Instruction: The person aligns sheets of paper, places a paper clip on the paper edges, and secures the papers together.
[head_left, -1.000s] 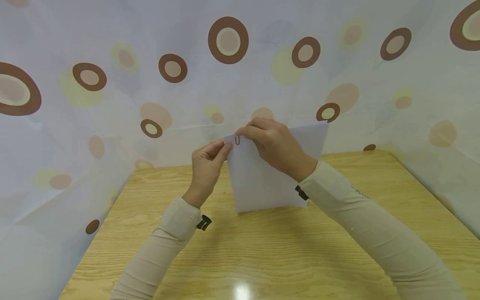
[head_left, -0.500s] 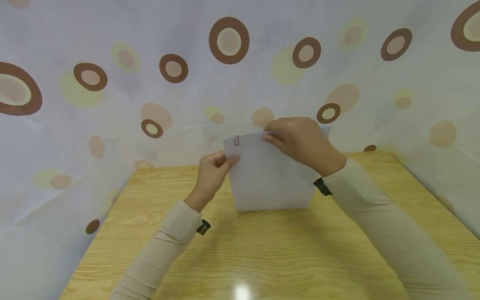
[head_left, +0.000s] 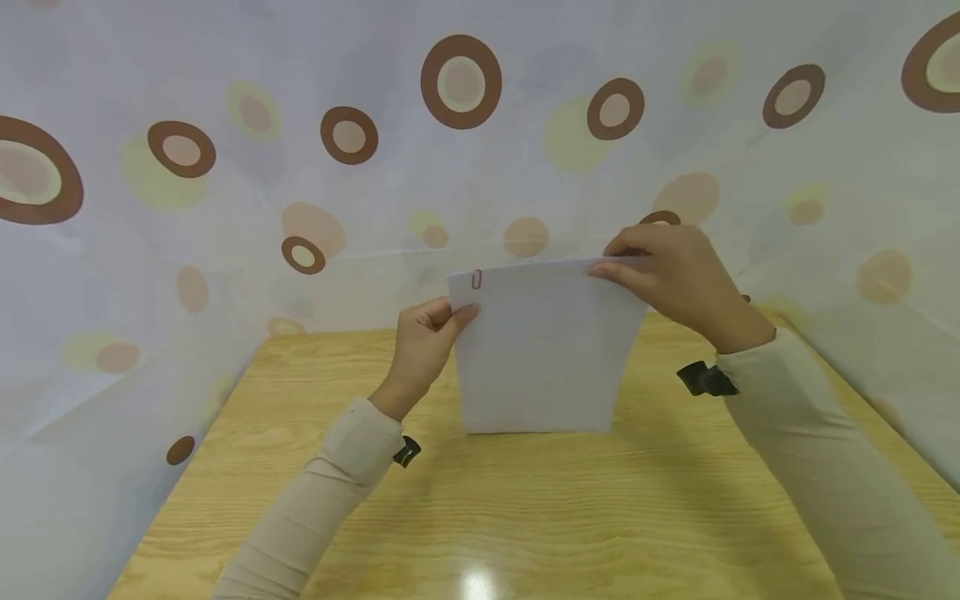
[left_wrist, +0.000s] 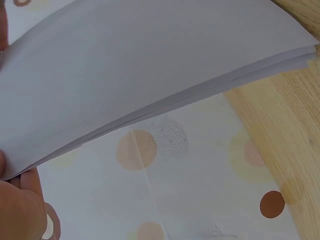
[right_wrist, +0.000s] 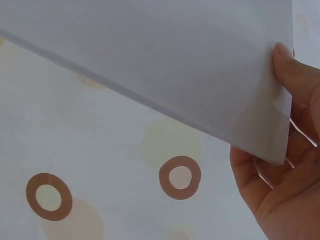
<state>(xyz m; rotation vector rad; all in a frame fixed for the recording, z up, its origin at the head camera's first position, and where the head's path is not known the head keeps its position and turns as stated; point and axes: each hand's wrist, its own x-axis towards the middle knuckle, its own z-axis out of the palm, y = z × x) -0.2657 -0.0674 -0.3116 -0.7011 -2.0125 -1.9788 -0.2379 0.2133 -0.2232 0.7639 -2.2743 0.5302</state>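
Observation:
A stack of white paper sheets is held upright above the table, its lower edge near the wood; whether it touches I cannot tell. Several layered edges of the paper show in the left wrist view. A red paper clip sits on the top edge near the upper left corner. My left hand pinches the left edge just below the clip, thumb in front. At the upper right corner my right hand pinches the top edge, its thumb on the near face and fingers behind.
The wooden table lies beneath both hands. A white sheet printed with brown and yellow circles rises behind it and along both sides. Dark bands are on both wrists.
My right hand has left the clip and slid right along the top edge to the right corner. My left hand has shifted slightly down the left edge. The paper now faces me more squarely.

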